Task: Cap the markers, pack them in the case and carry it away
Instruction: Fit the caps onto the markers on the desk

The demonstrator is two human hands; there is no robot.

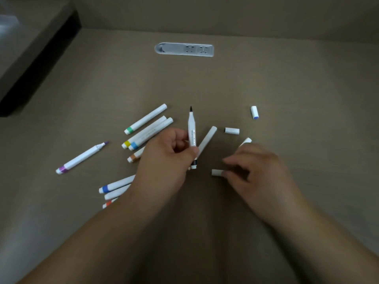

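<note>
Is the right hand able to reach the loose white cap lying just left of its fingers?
Probably yes: the right hand has its fingers at the cap, with nothing between them.

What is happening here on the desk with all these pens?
A person is capping markers. The left hand holds an uncapped black marker with its tip up, while the right hand reaches for a loose white cap on the table. A purple marker also lies uncapped. No case is in view.
</note>
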